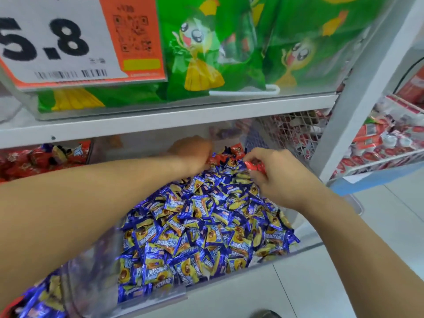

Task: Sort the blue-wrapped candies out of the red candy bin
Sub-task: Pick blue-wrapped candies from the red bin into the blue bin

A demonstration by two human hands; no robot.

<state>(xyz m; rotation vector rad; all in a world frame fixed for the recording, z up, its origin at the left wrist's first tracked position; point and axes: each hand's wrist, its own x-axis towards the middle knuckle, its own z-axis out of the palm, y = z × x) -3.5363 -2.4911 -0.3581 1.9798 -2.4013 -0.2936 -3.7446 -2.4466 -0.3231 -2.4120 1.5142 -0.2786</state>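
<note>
Blue-wrapped candies are filling the clear bin in front of me, heaped from its near wall right up to the back, where a few red-wrapped candies are lying on top of the pile. I am judging each piece to be very light, with a thin, crinkly, slippery foil wrapper around a small hard centre, so nothing here is looking fragile. The wrappers are ending in flat crimped edges, and I would be pinching a piece either by one of those edges or across its plump middle; scooping several at once is likely to let them slide apart.

My right hand is reaching over the far right part of the heap with the fingers curled, and the thumb and forefinger are pinching a red candy just above the blue ones. My left hand is stretching to the back of the bin beside the red pieces; it is partly behind the glare of the clear wall, so I cannot tell whether it is gripping anything or only touching the pile.

A second bin of red candies is sitting to the left on the same shelf.
</note>
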